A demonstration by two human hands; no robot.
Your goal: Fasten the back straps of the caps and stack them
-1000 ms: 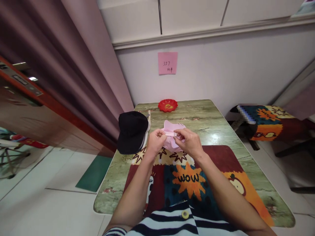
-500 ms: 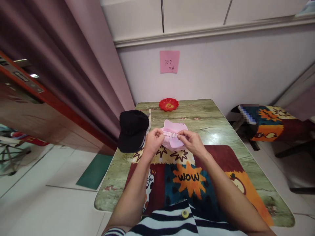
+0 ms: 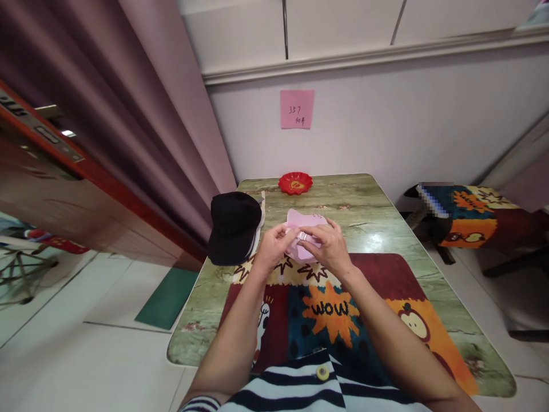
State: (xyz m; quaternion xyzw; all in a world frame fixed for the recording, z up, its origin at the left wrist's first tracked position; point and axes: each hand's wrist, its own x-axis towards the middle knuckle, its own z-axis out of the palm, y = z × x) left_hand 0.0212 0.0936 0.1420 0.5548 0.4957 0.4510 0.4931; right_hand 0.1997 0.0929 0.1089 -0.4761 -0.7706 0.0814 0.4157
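A pink cap (image 3: 303,217) lies at the middle of the table, its back strap turned toward me and its brim pointing away. My left hand (image 3: 274,245) pinches the left part of the strap. With thumb and fingers my right hand (image 3: 329,246) grips the strap at its small metal buckle (image 3: 302,236), covering the right side of the cap. Left of my hands sits a black cap (image 3: 234,226), stacked over a white one (image 3: 258,232) of which only the edge shows.
A red scalloped dish (image 3: 295,183) stands at the table's back edge by the wall. A colourful mat (image 3: 295,320) covers the near part of the green table (image 3: 193,337). To the left are a curtain and an orange door frame (image 3: 98,183); another mat-covered surface (image 3: 484,212) is at right.
My right hand has moved left along the strap onto the buckle, and its fingers have curled in. My left thumb has shifted right, bringing the hands closer together.
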